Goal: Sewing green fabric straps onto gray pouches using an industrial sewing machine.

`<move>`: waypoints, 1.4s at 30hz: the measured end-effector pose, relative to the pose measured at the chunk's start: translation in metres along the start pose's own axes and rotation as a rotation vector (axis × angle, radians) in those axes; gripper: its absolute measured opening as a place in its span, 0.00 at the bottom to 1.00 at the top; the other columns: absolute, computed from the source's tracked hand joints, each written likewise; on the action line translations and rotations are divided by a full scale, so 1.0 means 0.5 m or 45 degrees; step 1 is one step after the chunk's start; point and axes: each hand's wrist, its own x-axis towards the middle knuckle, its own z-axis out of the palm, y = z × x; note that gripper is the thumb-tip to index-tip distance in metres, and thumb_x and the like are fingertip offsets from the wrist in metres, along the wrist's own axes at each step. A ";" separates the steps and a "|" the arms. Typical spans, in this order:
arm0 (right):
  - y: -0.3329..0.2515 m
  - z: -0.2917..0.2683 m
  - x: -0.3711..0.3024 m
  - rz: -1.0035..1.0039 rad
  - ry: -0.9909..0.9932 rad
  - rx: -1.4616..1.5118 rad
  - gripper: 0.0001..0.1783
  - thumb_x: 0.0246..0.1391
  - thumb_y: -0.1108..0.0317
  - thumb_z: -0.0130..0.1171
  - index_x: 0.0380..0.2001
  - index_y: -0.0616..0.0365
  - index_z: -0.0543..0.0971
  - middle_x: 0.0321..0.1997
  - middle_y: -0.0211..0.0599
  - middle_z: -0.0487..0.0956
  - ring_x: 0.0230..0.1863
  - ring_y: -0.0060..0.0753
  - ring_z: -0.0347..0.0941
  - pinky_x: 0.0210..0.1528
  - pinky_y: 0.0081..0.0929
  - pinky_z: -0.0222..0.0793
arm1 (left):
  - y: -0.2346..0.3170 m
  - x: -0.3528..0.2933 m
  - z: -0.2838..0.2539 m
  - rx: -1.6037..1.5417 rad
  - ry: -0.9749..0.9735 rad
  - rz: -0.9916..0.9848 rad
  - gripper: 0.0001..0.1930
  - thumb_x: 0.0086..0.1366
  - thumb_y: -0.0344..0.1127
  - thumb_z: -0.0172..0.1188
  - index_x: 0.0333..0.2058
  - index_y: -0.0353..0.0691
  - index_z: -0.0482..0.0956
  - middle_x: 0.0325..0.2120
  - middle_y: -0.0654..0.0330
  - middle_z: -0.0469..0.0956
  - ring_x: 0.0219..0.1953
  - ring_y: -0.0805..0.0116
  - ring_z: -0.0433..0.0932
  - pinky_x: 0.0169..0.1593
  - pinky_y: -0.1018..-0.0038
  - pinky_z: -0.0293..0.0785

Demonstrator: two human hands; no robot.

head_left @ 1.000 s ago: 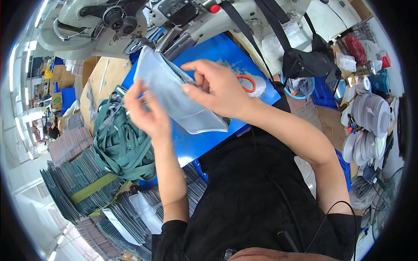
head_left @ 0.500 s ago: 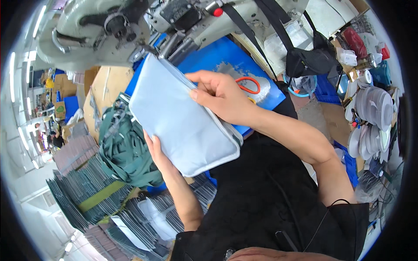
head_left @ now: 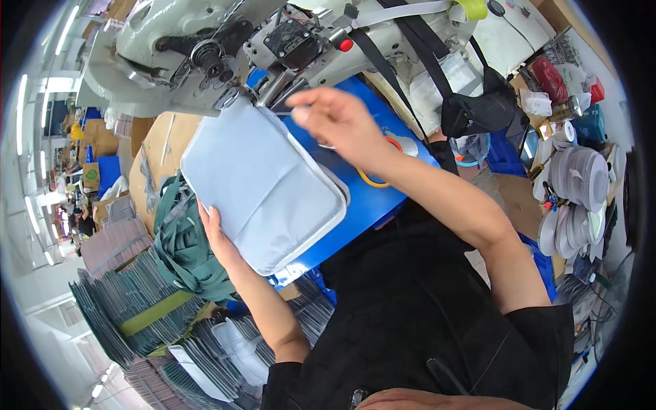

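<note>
Only left hand (head_left: 223, 242) closed on pouch (head_left: 253, 178)

This is a sewing workshop. You can tell from the big sewing machine (head_left: 205, 58) at the top, the blue counter (head_left: 372, 205) by it, the messy heap of green straps (head_left: 189, 254), and the lots of flat pieces (head_left: 109, 318) stacked up on the left. Over on the right are many white rolls (head_left: 577, 179), and far off to the left are brown boxes (head_left: 100, 141) and long bright lights (head_left: 67, 29).
</note>
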 end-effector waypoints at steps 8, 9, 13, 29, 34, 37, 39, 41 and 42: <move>-0.092 -0.082 0.049 -0.441 0.327 -0.080 0.18 0.65 0.59 0.68 0.48 0.62 0.78 0.28 0.18 0.77 0.29 0.09 0.67 0.30 0.13 0.63 | 0.018 -0.022 0.015 -0.139 -0.075 -0.053 0.37 0.72 0.42 0.55 0.75 0.35 0.55 0.66 0.50 0.68 0.65 0.59 0.73 0.67 0.64 0.69; -0.095 -0.080 0.045 -0.354 0.336 -0.060 0.18 0.65 0.59 0.68 0.48 0.62 0.79 0.27 0.18 0.76 0.27 0.09 0.67 0.29 0.13 0.62 | 0.020 -0.028 0.017 -0.191 -0.085 -0.055 0.34 0.73 0.42 0.55 0.73 0.38 0.58 0.65 0.52 0.70 0.63 0.58 0.74 0.66 0.62 0.72; -0.060 -0.020 -0.077 -0.051 0.180 -0.373 0.22 0.61 0.57 0.72 0.48 0.63 0.79 0.22 0.20 0.75 0.23 0.12 0.67 0.26 0.18 0.63 | 0.024 -0.062 0.028 -0.280 -0.108 -0.057 0.32 0.74 0.43 0.54 0.73 0.40 0.60 0.66 0.53 0.70 0.63 0.56 0.74 0.66 0.59 0.72; -0.015 0.008 -0.159 0.279 -0.234 0.196 0.25 0.73 0.67 0.54 0.68 0.62 0.72 0.33 0.18 0.77 0.25 0.05 0.62 0.25 0.12 0.57 | 0.025 -0.089 0.029 -0.026 0.023 0.109 0.34 0.71 0.33 0.60 0.73 0.37 0.60 0.62 0.51 0.74 0.58 0.60 0.78 0.61 0.64 0.76; 0.015 0.025 -0.105 0.335 -0.182 0.453 0.26 0.71 0.66 0.56 0.69 0.61 0.71 0.36 0.19 0.78 0.23 0.06 0.60 0.23 0.10 0.54 | 0.044 -0.045 0.038 -0.099 0.026 0.076 0.35 0.70 0.33 0.62 0.73 0.37 0.60 0.62 0.51 0.74 0.59 0.60 0.77 0.61 0.65 0.76; 0.028 0.030 -0.070 0.322 -0.192 0.516 0.27 0.71 0.66 0.56 0.70 0.61 0.70 0.35 0.18 0.78 0.23 0.05 0.60 0.23 0.10 0.53 | 0.055 -0.008 0.039 -0.073 0.033 0.048 0.36 0.70 0.33 0.62 0.73 0.37 0.60 0.62 0.52 0.74 0.59 0.61 0.77 0.61 0.65 0.76; 0.034 0.035 -0.047 0.322 -0.204 0.512 0.27 0.71 0.65 0.56 0.69 0.61 0.71 0.35 0.18 0.78 0.23 0.05 0.60 0.23 0.10 0.53 | 0.061 0.016 0.038 -0.081 0.015 0.044 0.35 0.69 0.33 0.63 0.72 0.37 0.62 0.62 0.52 0.74 0.59 0.62 0.77 0.61 0.66 0.75; 0.037 0.041 -0.021 0.303 -0.212 0.533 0.26 0.71 0.65 0.56 0.68 0.61 0.72 0.35 0.18 0.78 0.23 0.06 0.60 0.22 0.11 0.53 | 0.067 0.041 0.039 -0.063 0.016 0.082 0.34 0.70 0.33 0.63 0.71 0.36 0.63 0.61 0.53 0.75 0.58 0.63 0.77 0.60 0.68 0.75; 0.038 0.045 -0.009 0.289 -0.209 0.533 0.25 0.71 0.64 0.56 0.67 0.61 0.73 0.35 0.18 0.78 0.23 0.06 0.61 0.22 0.11 0.53 | 0.071 0.054 0.038 -0.045 0.017 0.091 0.34 0.70 0.33 0.63 0.71 0.36 0.63 0.61 0.53 0.75 0.58 0.63 0.77 0.60 0.68 0.75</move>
